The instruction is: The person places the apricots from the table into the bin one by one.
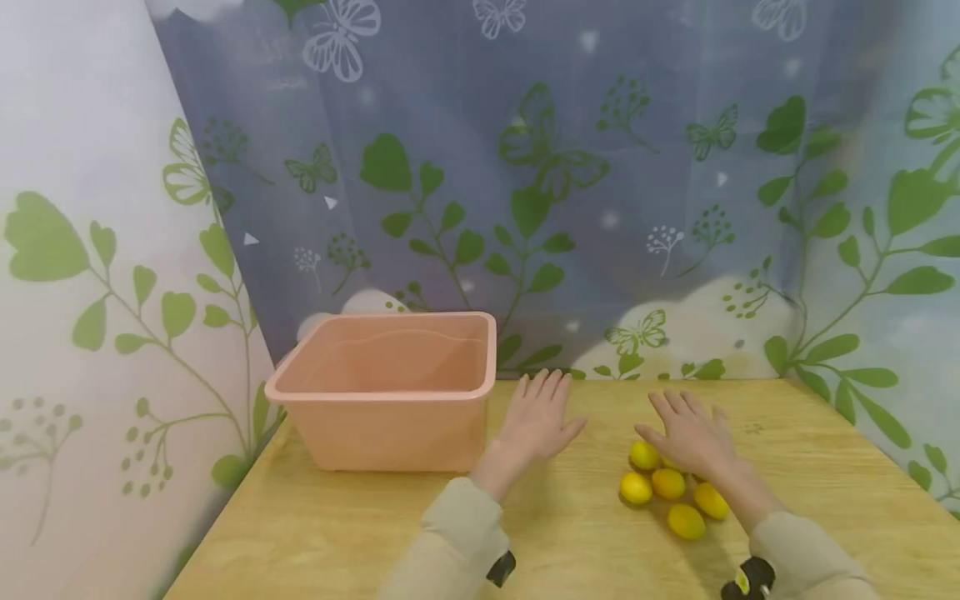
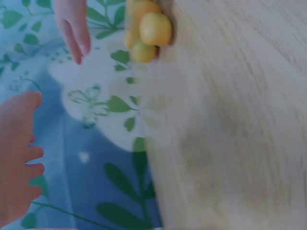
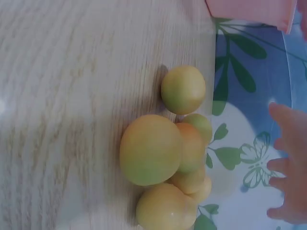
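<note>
Several small yellow fruits (image 1: 668, 483), tinged orange and green, lie grouped on the wooden table at the right in the head view. Over the far side of this group is my right hand (image 1: 690, 433), palm down with fingers spread, holding nothing. My left hand (image 1: 536, 421) is held flat with its fingers extended, just right of a pink plastic tub (image 1: 390, 437), and has nothing in it. In the right wrist view the fruits (image 3: 151, 149) sit close together beside the hand (image 3: 292, 163). The tub's visible inside walls are bare; its near floor is hidden by the front wall.
The wooden table (image 1: 577, 533) ends at a hanging cloth (image 1: 450, 208) printed with leaves and butterflies. Similar printed sheets flank the table on the left (image 1: 112, 333) and right (image 1: 892, 275). Near the table's back left stands the tub.
</note>
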Tool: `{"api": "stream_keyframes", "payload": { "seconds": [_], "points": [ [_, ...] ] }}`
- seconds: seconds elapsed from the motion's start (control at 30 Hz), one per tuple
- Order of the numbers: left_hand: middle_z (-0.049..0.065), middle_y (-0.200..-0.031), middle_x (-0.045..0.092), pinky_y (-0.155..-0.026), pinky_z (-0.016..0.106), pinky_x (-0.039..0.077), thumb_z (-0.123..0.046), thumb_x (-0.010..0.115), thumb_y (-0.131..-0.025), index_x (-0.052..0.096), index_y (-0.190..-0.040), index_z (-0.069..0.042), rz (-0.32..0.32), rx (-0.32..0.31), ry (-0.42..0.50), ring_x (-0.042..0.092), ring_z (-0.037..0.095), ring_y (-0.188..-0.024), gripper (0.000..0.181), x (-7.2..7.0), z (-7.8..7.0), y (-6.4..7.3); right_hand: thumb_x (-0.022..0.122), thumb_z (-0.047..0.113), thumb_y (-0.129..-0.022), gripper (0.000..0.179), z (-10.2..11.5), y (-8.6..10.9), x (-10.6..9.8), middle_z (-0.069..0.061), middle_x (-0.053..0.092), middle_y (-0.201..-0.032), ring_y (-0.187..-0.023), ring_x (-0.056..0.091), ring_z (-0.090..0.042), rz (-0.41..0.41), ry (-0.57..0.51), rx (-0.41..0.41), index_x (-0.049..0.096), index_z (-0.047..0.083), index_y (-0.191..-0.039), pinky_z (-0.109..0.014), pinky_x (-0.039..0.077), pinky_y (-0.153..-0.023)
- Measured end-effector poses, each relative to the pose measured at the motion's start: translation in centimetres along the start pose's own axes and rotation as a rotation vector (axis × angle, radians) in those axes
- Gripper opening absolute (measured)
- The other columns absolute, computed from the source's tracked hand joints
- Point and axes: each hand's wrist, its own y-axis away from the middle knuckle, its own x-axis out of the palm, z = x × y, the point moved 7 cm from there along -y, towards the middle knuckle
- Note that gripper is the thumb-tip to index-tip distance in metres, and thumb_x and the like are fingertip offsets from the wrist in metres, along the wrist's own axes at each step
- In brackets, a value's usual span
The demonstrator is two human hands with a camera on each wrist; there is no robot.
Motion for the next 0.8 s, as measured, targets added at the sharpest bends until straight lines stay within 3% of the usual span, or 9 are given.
{"api": "stream_keyframes", "payload": {
  "seconds": [0.13,0.23,0.3,0.43,0.63,0.8],
  "points": [
    [0.002,-0.136,0.048,-0.107,0.041,0.027,-0.049,0.039,-0.096,0.048,-0.134,-0.012,-0.137,0.069,-0.046,0.040,0.020,-0.127,0.054,-3.2,0.2,1.4,0.048,0.043,-0.094,0.062,0.8,0.1,-0.4,-0.027,0.046,-0.131,-0.120,0.039,-0.047,-0.020,0.006,-0.052,0.045,-0.004,-0.134,-0.065,0.028,-0.094],
    [0.000,-0.122,0.057,-0.103,0.040,0.032,-0.044,0.046,-0.094,0.059,-0.121,-0.013,-0.241,0.102,-0.052,0.049,0.018,-0.117,0.043,-5.0,1.1,2.8,0.049,0.041,-0.094,0.057,1.1,0.4,-0.4,-0.027,0.052,-0.124,-0.115,0.045,-0.047,-0.014,0.007,-0.081,0.050,-0.004,-0.129,-0.062,0.036,-0.090],
    [0.000,-0.117,0.060,-0.102,0.039,0.034,-0.042,0.049,-0.094,0.062,-0.117,-0.012,-0.278,0.108,-0.051,0.051,0.018,-0.113,0.040,-5.8,2.1,3.7,0.051,0.038,-0.093,0.054,1.2,0.6,-0.5,-0.026,0.053,-0.122,-0.113,0.046,-0.046,-0.011,0.008,-0.100,0.052,-0.003,-0.128,-0.062,0.038,-0.088],
    [0.002,-0.118,0.060,-0.101,0.038,0.034,-0.041,0.049,-0.094,0.060,-0.120,-0.010,-0.285,0.085,-0.050,0.051,0.020,-0.113,0.042,-6.9,4.6,5.2,0.056,0.032,-0.091,0.050,1.3,1.1,-0.5,-0.027,0.054,-0.121,-0.112,0.047,-0.047,-0.018,0.011,-0.133,0.053,-0.002,-0.127,-0.062,0.038,-0.087],
    [0.007,-0.127,0.055,-0.102,0.043,0.032,-0.043,0.047,-0.094,0.051,-0.131,-0.008,-0.225,0.017,-0.067,0.047,0.025,-0.118,0.051,-7.2,8.5,7.1,0.060,0.038,-0.088,0.058,1.0,1.6,-0.4,-0.027,0.051,-0.125,-0.114,0.045,-0.047,-0.001,0.035,-0.170,0.048,0.002,-0.133,-0.067,0.033,-0.087],
    [0.011,-0.125,0.055,-0.100,0.048,0.032,-0.045,0.051,-0.092,0.049,-0.132,-0.007,-0.265,-0.013,-0.093,0.048,0.030,-0.116,0.055,-7.0,11.1,9.0,0.056,0.046,-0.089,0.063,0.5,1.8,-0.2,-0.028,0.046,-0.130,-0.117,0.041,-0.049,0.036,0.013,-0.154,0.046,0.004,-0.135,-0.072,0.025,-0.088]
  ]
}}
